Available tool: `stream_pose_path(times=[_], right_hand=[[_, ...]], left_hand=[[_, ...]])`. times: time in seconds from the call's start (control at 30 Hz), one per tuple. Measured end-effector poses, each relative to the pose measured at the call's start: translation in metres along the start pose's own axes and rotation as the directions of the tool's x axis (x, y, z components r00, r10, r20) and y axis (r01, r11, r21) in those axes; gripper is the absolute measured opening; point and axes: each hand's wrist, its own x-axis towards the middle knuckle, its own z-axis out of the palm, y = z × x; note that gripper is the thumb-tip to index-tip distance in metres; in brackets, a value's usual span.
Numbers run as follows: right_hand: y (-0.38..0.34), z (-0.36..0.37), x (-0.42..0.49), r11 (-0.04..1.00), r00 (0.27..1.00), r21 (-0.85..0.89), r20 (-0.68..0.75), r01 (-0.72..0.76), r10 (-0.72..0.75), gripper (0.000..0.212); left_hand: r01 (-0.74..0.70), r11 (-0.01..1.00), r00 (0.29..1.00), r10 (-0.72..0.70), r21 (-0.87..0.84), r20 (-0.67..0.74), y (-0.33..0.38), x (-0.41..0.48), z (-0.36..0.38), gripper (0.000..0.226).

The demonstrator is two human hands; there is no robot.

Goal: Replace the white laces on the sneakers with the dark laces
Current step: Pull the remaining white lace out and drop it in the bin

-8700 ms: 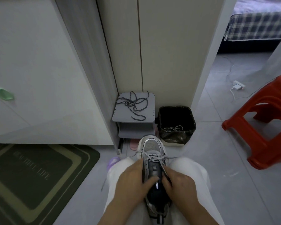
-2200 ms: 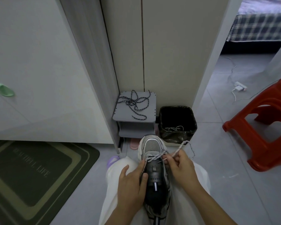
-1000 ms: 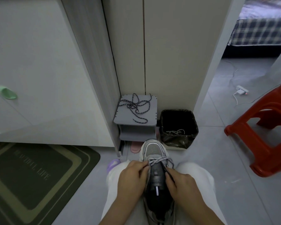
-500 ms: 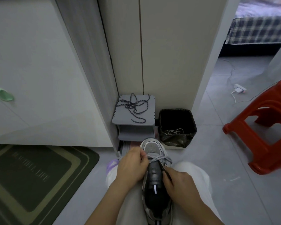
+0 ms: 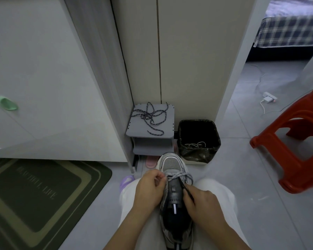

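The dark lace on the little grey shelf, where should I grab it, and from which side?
Pinch the loose end of the dark lace lying alone near the front edge of the grey shelf, coming from above and in front; the rest is a tangle toward the back.

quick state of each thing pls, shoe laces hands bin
sneaker, on the lap, toe away, laced only near the toe
white lace, loose, through the front eyelets
left hand, pinches the white lace
right hand, grips the white lace beside the sneaker
dark laces, tangled, unused on the grey stand
bin, open, a pale lace inside
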Motion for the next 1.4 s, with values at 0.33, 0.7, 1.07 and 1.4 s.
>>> stream_pose_path(times=[0.33,0.7,1.07,1.4], right_hand=[[0.006,0.006,-0.001,1.000,1.000,0.030,0.001,-0.007,0.007,0.041],[0.014,0.008,0.000,0.999,0.997,0.022,-0.062,0.041,-0.040,0.031],[0.015,0.009,-0.002,0.999,0.995,0.015,-0.092,0.044,-0.042,0.028],[0.014,0.012,-0.003,0.999,0.997,0.003,-0.069,0.039,-0.039,0.030]], left_hand=[[-0.039,0.999,0.996,0.036,-0.029,-0.082,0.005,0.009,-0.008,0.010],[-0.030,0.990,0.996,0.019,-0.137,-0.083,-0.003,-0.003,0.007,0.009],[-0.033,0.990,0.997,0.023,-0.139,-0.076,-0.001,0.001,0.001,0.011],[-0.016,0.952,0.979,-0.047,-0.306,-0.200,0.007,-0.003,0.008,0.013]])
